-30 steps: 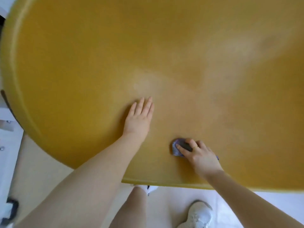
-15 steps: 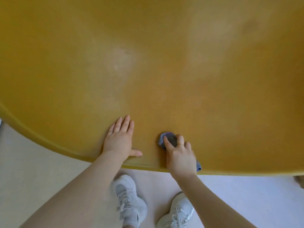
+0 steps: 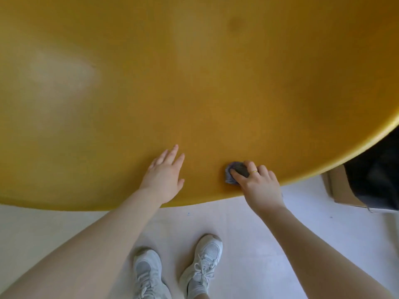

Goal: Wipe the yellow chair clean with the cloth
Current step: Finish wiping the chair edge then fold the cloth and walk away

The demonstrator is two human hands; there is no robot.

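The yellow chair [image 3: 194,87] fills nearly the whole upper part of the view, a broad, smooth, curved surface whose rounded front edge runs from the left border, dips along the bottom near the middle, and climbs toward the upper right. Toward the left, a pale sheen of light lies on the yellow surface. Moving rightward, the left hand [image 3: 165,176] rests palm down on the chair close to its front edge, fingers straight and slightly spread, thumb out to the side; it holds nothing and lies flat against the surface. Its bare forearm reaches back toward the lower left corner. Below and between the two arms, a pair of white sneakers [image 3: 177,270] stands on the pale floor [image 3: 269,244], toes pointing toward the chair. Just right of the left hand, with a stretch of bare yellow surface between them, the cloth [image 3: 234,172] sits bunched on the chair near the front edge: a small grey-purple wad, its left part showing beyond the fingertips. The right hand [image 3: 258,184] covers the rest of the cloth from the right and from above, fingers curled over it and pressing it onto the surface, thumb along its near side; a gold ring [image 3: 254,172] shows on one finger. The hand's wrist crosses the chair's edge and the forearm runs off to the lower right. Farther right, beyond the chair's rising rim, a brown cardboard box [image 3: 340,186] sits on the floor beside a dark object [image 3: 375,175] whose nature cannot be told.
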